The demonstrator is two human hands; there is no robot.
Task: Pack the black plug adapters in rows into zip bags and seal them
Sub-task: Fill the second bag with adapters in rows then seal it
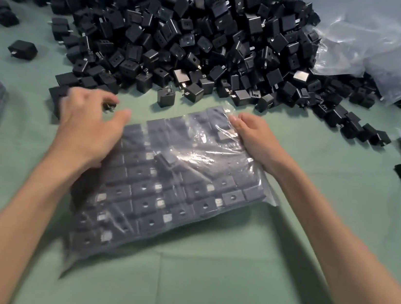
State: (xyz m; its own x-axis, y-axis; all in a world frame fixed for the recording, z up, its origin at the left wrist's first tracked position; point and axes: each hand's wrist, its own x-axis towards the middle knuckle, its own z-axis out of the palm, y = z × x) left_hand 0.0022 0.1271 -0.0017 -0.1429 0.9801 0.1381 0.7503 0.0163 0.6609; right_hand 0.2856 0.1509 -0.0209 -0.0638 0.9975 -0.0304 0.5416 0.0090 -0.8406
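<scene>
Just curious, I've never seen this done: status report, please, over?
Status: right grip holds zip bag at far edge; left grip over loose adapters beside it, blurred, hold unclear. Bag packed in rows, one adapter askew. Big pile close behind.

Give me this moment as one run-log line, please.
zip bag: rows of adapters inside | right hand: grips bag's far corner | left hand: blurred at adapter pile edge, grip unclear

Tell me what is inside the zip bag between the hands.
The zip bag holds black plug adapters laid in rows, a few askew near the right hand gripping its far corner. The left hand covers the bag's left edge, hiding what lies there.
</scene>
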